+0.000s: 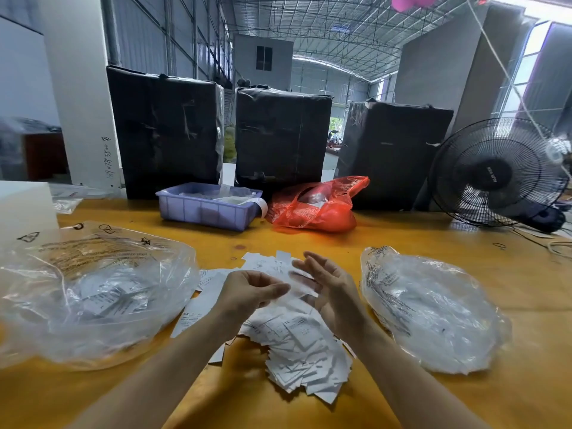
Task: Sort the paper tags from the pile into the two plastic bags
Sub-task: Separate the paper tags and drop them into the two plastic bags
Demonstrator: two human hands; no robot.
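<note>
Nearest the camera, two bare forearms reach in from six o'clock over the pile of paper tags [297,342], which sprawls across the middle of the yellow table [433,236] and trails toward twelve o'clock. The left hand [250,292] curls its fingers and pinches a blurred white tag [301,287] above the pile; the right hand [331,289] stands beside it with fingers relaxed and spread, touching or nearly touching the same tag. The tags look thin, light and slick, likely to slide or cling together, so an edge pinch suits them best. The held tag's long axis seems to run roughly nine to three. One clear plastic bag [93,292] lies at nine o'clock, the other plastic bag [433,311] at three.
</note>
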